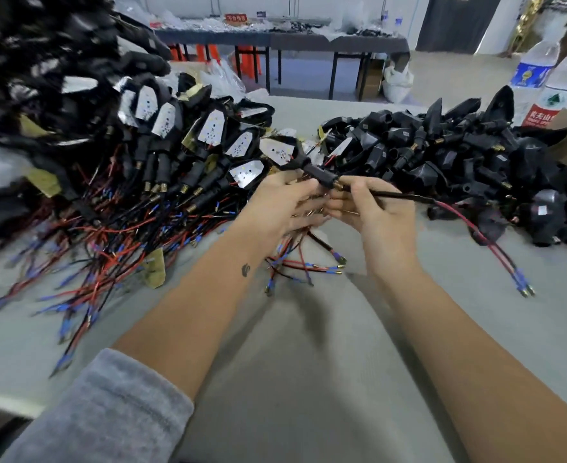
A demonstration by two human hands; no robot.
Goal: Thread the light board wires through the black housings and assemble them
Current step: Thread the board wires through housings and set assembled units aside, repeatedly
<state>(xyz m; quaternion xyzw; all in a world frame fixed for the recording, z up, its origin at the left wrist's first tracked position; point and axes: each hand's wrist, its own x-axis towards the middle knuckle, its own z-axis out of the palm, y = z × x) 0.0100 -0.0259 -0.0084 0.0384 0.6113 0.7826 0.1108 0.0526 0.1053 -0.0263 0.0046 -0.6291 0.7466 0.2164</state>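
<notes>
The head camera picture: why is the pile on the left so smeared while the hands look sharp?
Head view: motion blur smears the left pile and image edges; the left hand, right hand and held housing near the centre stay fairly sharp; wide-angle distortion bends the edges.

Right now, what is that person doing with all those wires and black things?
A person is putting little lights together at a grey table. The left hand holds a black housing with a white light board in it. The right hand pinches the wire coming out of its end, red and black strands trailing right. Finished ones are heaped on the left, and empty housings are piled on the right.
</notes>
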